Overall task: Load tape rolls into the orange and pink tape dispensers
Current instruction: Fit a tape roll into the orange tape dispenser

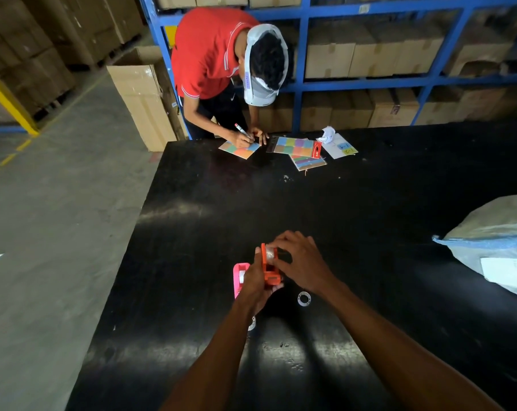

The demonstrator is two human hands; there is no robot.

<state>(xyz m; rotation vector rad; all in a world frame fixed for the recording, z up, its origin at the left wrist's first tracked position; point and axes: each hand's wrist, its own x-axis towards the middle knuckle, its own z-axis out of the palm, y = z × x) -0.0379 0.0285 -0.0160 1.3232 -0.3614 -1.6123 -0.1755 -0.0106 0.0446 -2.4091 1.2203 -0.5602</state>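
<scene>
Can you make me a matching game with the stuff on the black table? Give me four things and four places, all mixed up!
Things:
1. orange tape dispenser
2. pink tape dispenser
3. loose tape roll
4. crumpled paper

Places:
A. at the far edge of the table, beside the coloured cards
B. held up in both hands
C. lying flat on the table, just right of the hands
D. standing on the table, left of the left hand

Pairs: 1-B, 2-D, 3-C, 4-A

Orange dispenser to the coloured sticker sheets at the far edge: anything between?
Head view: only bare black table between the orange dispenser and sticker sheets.
</scene>
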